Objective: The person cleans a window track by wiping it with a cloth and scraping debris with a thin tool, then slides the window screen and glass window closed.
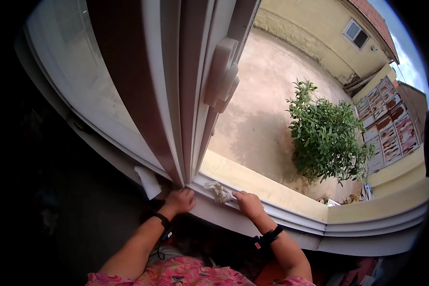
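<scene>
My left hand (180,201) is at the inner edge of the window sill (206,208), just below the foot of the sliding sash (175,162). Its fingers are curled, and whatever they may hold is hidden. On the window track, my right hand (250,205) is closed in a pinch, its fingertips pointing left. What sits in that pinch is too small to make out. A crumpled, dirty whitish cloth or tissue (218,191) lies in the track between my hands, close to the right fingertips. Each wrist wears a dark band.
A white folded paper (148,183) stands on the sill left of my left hand. The white window latch (222,76) juts from the sash frame. Outside are a paved yard (267,105), a leafy bush (324,131) and a rusty metal gate (388,121).
</scene>
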Available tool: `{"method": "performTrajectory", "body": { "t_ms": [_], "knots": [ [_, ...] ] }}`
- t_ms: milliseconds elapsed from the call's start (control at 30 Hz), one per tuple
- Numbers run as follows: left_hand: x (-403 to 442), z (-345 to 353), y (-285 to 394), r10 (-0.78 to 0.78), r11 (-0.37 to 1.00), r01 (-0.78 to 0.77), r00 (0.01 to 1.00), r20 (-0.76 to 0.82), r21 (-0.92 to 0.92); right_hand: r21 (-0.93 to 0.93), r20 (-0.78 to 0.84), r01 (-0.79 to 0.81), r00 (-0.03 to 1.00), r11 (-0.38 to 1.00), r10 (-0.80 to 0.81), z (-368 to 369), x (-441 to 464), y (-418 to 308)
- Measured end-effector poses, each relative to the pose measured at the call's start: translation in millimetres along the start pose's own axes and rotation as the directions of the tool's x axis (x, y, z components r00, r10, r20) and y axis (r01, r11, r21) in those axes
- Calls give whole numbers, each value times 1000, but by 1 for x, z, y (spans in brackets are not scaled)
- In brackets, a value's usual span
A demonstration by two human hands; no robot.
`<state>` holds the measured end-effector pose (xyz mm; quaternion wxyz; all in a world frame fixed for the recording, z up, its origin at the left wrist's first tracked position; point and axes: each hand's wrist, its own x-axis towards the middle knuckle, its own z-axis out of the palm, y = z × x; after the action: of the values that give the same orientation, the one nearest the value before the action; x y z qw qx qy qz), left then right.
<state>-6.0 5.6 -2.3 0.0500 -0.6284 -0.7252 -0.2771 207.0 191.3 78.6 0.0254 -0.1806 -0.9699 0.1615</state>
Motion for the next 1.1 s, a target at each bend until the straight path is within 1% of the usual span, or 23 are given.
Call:
{"method": "performTrajectory", "body": {
  "t_ms": [100,167,267,300,333,400,433,467,500,533,567,600,633,667,733,800,867,933,967,1033,1067,1100],
  "knots": [
    [1,-1,0,-22,1000,22,1000,5,9,40,1,32,999,999,-32,9,35,-20],
    [3,-6,1,3,1000,-3,1000,-4,21,79,2,112,994,991,-112,14,63,-36],
    [4,-8,1,37,999,-36,999,28,-18,118,37,116,992,986,-122,14,75,-29],
    [5,-8,1,39,999,-38,999,27,-18,163,8,148,988,975,-151,19,69,-24],
    [6,-8,0,39,999,-39,999,20,-14,163,7,147,989,976,-150,17,62,-18],
    [3,-7,0,36,999,-36,999,14,-11,122,71,151,985,981,-160,5,44,1],
    [2,-5,0,16,1000,-16,1000,16,-3,121,71,152,984,981,-161,-3,37,10],
    [2,-3,-2,-4,1000,4,1000,15,4,105,114,139,982,985,-151,-12,32,20],
    [3,-4,0,-8,1000,8,1000,12,3,90,161,127,977,988,-140,-18,30,23],
    [4,-6,0,-26,999,27,999,43,-28,90,163,129,976,988,-143,-19,35,22],
    [4,-7,1,-43,997,48,996,75,-57,92,179,150,970,984,-164,-19,43,21],
    [4,-8,1,-48,997,52,996,75,-55,95,196,171,963,981,-187,-18,50,17],
    [4,-8,1,-33,997,36,998,54,-61,147,202,148,963,978,-176,-8,59,10],
    [4,-8,0,-15,998,17,999,34,-67,167,259,117,953,979,-158,1,69,1],
    [2,-6,1,-31,998,33,999,33,-44,247,156,68,982,967,-109,11,78,-19],
    [5,-8,2,-46,999,47,998,31,-24,219,160,61,982,974,-97,10,75,-21],
    [9,-15,4,39,999,-38,999,10,-17,190,169,50,982,981,-82,8,63,-15],
    [8,-14,3,43,999,-43,999,8,-29,131,116,95,987,987,-110,-1,37,9],
    [9,-13,1,46,998,-46,999,1,-37,125,117,97,987,987,-112,-7,25,16],
    [5,-7,0,24,1000,-24,1000,-11,-18,93,189,-25,982,995,7,-19,8,21],
    [3,-4,0,-1,1000,1,1000,-19,0,91,192,-21,981,996,3,-17,11,20],
    [2,-3,0,-5,1000,5,1000,-18,0,103,149,-13,989,995,-3,-11,13,15]
  ]
}}
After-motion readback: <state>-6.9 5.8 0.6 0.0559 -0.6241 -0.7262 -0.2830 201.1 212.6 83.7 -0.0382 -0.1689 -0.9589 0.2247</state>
